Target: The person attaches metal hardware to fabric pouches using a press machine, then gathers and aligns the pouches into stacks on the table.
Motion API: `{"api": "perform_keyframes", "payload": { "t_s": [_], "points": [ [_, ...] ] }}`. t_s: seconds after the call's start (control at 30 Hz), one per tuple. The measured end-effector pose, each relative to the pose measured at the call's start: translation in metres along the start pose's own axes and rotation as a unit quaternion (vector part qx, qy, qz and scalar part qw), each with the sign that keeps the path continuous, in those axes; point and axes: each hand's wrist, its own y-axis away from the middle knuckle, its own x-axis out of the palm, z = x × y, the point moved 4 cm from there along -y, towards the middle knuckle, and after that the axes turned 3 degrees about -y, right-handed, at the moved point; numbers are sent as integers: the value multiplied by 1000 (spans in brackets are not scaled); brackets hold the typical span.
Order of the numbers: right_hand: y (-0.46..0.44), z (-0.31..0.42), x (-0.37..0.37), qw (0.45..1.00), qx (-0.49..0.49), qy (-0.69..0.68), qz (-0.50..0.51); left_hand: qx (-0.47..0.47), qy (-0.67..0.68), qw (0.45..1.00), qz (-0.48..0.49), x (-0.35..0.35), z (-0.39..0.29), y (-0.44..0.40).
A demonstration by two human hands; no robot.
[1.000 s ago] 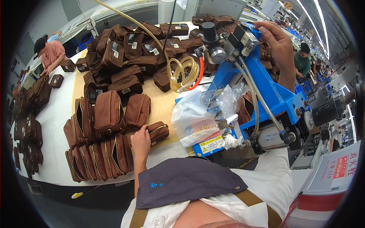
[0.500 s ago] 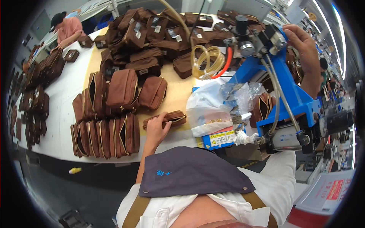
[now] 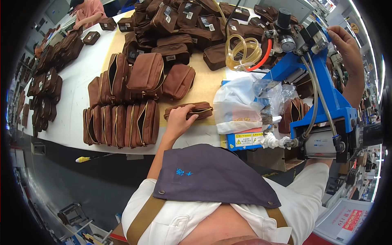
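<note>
My left hand [image 3: 178, 122] lies over a small brown leather zip pouch [image 3: 202, 109] on the table, fingers across its top and thumb at its near side. My right hand [image 3: 346, 44] is raised at the top of a blue pneumatic press [image 3: 326, 98]. Its fingers are curled closed against the black valve block [image 3: 317, 37], and what they grip is partly hidden. Between the hands, white cloth and clear plastic [image 3: 237, 102] cover much of the press base. Another brown pouch [image 3: 292, 112] stands behind the press frame.
Left of my left hand stand rows of brown zip pouches [image 3: 120, 124], some unzipped. A heap of darker pouches [image 3: 175, 36] fills the back. Coiled yellow hose [image 3: 245, 51] and a red tube [image 3: 261, 61] hang near the press. A co-worker [image 3: 90, 12] is at the far left.
My view has shifted, so the table and press appear higher and further right. My left hand stays on the pouch and my right hand stays at the top of the press.
</note>
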Motion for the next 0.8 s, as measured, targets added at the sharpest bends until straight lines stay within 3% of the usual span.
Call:
{"api": "perform_keyframes", "payload": {
  "t_s": [0.27, 0.37, 0.47, 0.57, 0.67, 0.73, 0.8],
  "points": [
    [27, -14, -4, 988, -31, 45, -144, 11, 18, 1000, 11, 4, 5, 5],
    [97, -12, 28, 970, -81, 52, -222, 35, -12, 999, 4, 2, -1, 8],
    [188, -53, 65, 958, -28, 88, -273, 43, -42, 998, 14, 3, -14, 10],
    [278, -122, 113, 964, 135, 106, -201, 64, -60, 995, 40, 11, -23, 8],
    [339, -169, 178, 946, 317, 64, 23, 73, -108, 988, 79, 17, -28, 2],
    [362, -181, 226, 888, 430, -8, 165, 50, -155, 982, 91, 16, -30, -2],
    [374, -183, 261, 887, 404, -50, 219, 4, -205, 975, 85, 8, -26, -7]
  ]
}}
